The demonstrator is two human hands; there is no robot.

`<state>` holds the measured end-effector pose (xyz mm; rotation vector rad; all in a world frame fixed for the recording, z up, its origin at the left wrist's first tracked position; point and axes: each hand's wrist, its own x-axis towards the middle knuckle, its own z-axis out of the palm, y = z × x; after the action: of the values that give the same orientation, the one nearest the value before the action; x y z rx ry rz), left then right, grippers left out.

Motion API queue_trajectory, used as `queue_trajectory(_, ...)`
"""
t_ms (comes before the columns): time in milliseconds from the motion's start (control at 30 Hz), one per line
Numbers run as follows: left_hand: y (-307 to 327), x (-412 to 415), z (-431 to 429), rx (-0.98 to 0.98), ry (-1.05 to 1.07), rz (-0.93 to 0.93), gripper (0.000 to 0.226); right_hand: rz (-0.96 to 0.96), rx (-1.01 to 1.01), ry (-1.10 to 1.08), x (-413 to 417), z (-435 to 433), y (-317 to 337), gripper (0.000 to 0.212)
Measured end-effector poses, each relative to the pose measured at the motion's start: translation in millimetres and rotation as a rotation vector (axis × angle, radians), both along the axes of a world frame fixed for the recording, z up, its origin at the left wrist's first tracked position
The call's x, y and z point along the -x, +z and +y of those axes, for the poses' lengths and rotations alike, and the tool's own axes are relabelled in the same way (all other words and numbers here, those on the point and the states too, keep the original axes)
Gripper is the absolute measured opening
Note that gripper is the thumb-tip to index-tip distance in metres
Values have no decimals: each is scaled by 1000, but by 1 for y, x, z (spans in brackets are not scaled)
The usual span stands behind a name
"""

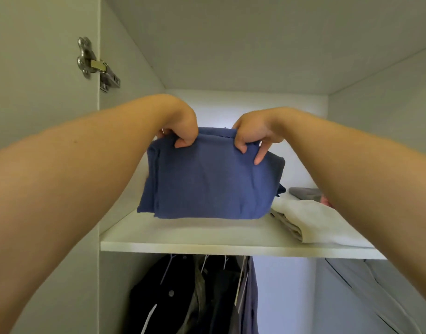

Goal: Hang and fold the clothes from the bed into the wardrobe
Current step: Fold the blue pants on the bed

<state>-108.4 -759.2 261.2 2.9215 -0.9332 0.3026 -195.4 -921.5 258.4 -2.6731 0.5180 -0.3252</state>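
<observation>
— Both forearms fill the near view, the left forearm (74, 177) coming in from the left and the right forearm (364, 177) from the right, reaching up into the wardrobe (231, 44). What do the hands have?

— One folded blue garment (212, 182). The left hand (183, 127) grips its top edge near the left corner, fingers (183, 142) curled over the cloth. The right hand (255, 131) pinches the same edge further right; most of its fingers (259, 156) are clamped on the fold, and one lies straighter down the front.

— Where is the garment, exactly?

— On the left half of the white shelf (183, 239), hanging down from the hands. Its lower edge is at the shelf board; whether it bears on the board or hangs just above it I cannot tell.

— Anything beside it?

— Just to its right a folded white garment (313, 220) lies on the shelf. Behind that are a grey folded piece (306, 192) and a bit of pink cloth (325, 200), partly hidden by the right forearm.

— And below?

— Dark clothes (183, 297) hang under the shelf, with a grey garment (376, 297) at lower right. The open door (38, 68) stands on the left, its metal hinge (96, 65) in view.
</observation>
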Motion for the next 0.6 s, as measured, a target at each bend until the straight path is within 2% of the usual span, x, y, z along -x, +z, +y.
queue_trajectory(167,-12,-19,-23,-127,93,-331,18,-88,61,101,-65,-22,-11,39)
queue_trajectory(233,-15,-28,-30,-91,137,-466,4,-126,95,164,-89,-30,-13,38)
queue_trajectory(333,-13,-25,-38,-76,171,-654,7,-275,151,270,-122,-40,-15,21)
queue_trajectory(400,-16,-16,-48,-80,197,-675,11,-379,131,349,-136,-48,-19,29)
queue_trajectory(467,-32,-6,-61,-58,206,-644,12,-396,91,432,-139,-57,-30,41)
queue_trajectory(533,-62,7,-79,-67,157,-532,9,-294,177,497,-134,-73,-49,48)
queue_trajectory(600,-99,23,-100,-92,73,-438,7,-107,360,533,-129,-91,-74,38)
